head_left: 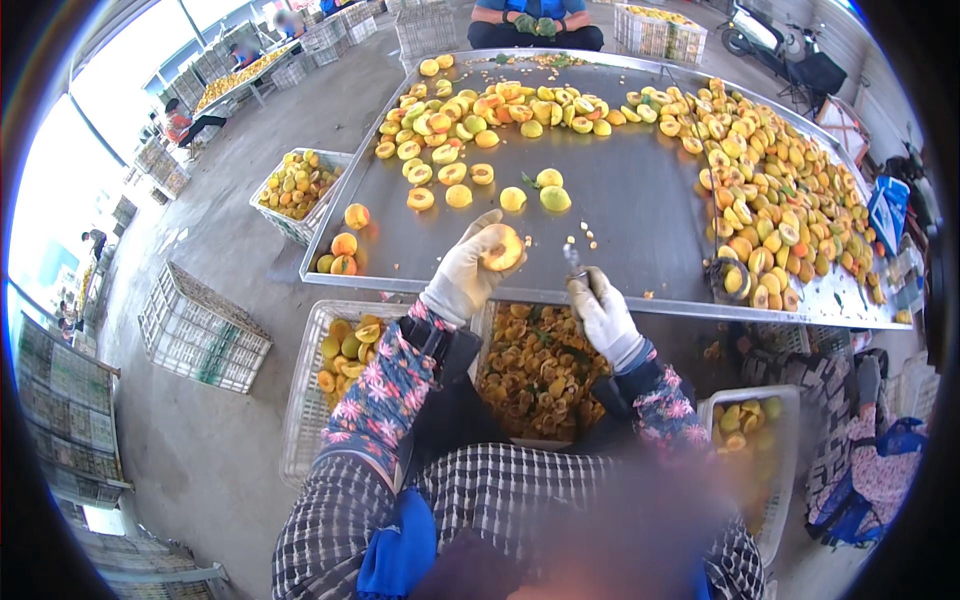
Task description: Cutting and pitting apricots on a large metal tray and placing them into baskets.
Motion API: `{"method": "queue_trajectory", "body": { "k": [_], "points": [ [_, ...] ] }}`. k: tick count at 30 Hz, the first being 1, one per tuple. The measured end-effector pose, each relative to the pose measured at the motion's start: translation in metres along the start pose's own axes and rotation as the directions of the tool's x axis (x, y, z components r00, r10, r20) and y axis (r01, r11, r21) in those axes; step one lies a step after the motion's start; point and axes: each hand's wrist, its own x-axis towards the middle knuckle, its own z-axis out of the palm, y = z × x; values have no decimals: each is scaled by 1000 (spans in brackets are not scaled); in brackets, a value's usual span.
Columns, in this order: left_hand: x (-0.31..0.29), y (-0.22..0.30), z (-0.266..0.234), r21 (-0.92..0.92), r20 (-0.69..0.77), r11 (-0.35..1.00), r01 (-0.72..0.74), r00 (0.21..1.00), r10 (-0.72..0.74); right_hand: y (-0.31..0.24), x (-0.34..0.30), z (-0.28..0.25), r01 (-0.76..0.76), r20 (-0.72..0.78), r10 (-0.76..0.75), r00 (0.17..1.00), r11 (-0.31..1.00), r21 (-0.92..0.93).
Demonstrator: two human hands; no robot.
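A halved peach (503, 248), cut face showing orange flesh and a reddish middle, sits in the gloved fingers of my left hand (468, 268) above the near edge of the metal table. My right hand (606, 318), also in a white glove, grips a short tool (572, 257) with a shiny metal tip that points away from me. The tip is apart from the peach half. A few small pale bits (588, 236) lie on the table beyond the tool. Yellow-green peach pieces (554, 198) rest just past my hands.
Large heap of peach halves (770, 200) covers the metal table's (630, 220) right side; more lie along the back. Below are a crate (312, 400) of peaches and a container of scraps (540, 370). Another crate (300, 190) stands left. A gloved person (535, 25) sits opposite.
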Motion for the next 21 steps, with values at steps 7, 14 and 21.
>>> {"method": "queue_trajectory", "body": {
  "k": [7, 14, 21],
  "points": [
    [-47, -23, 44, -378, 120, 925, 39, 993, 7, -71, -34, 18, 271, 78, -260, 962, 899, -344],
    [-61, -40, 69, -311, -25, 947, -81, 997, 77, -80, -56, 25, 230, 40, -237, 971, 866, -444],
    [-75, -50, 89, -100, -97, 887, -450, 892, 441, -80, -61, 27, 198, 54, -191, 980, 925, -325]
  ]
}}
